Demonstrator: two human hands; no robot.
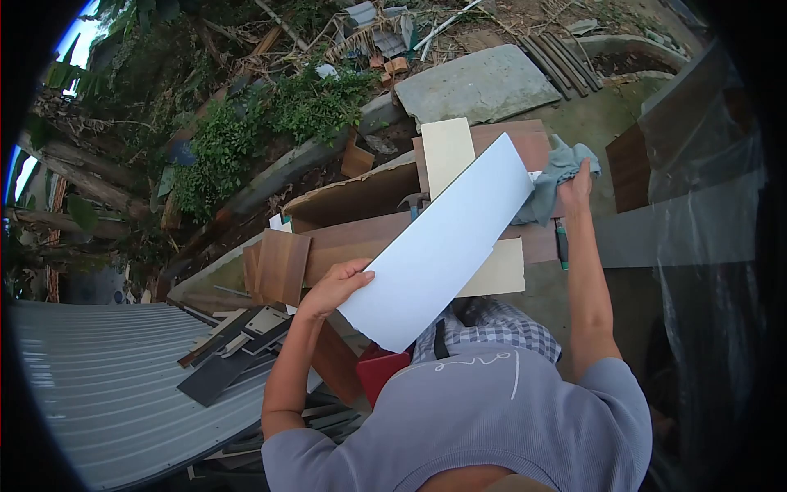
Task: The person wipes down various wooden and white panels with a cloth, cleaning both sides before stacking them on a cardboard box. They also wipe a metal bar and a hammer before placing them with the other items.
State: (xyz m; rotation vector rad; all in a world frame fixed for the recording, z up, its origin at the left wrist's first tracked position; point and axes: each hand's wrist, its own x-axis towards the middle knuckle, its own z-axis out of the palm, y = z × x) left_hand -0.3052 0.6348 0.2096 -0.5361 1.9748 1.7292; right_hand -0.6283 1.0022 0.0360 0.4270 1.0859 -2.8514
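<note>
A long white board (443,246) lies slantwise in front of me, above my lap. At its lower left edge, my left hand (338,287) grips it, thumb on the white face. My right hand (576,187) is closed around a bunched grey-green cloth (561,168), which is at the board's upper right end. Beneath the board is a cream panel (447,152), partly covered. Brown wood-grain boards (352,246) spread under and around it. A hammer's head (412,201) shows beside the board's far edge, the rest partly hidden.
A green-and-black handled tool (562,244) lies right of the boards. Corrugated metal sheeting (123,385) with stacked dark strips (234,353) fills the lower left. A concrete slab (475,82) sits beyond. Clear plastic sheeting (697,189) hangs at the right. Something red (379,373) is by my lap.
</note>
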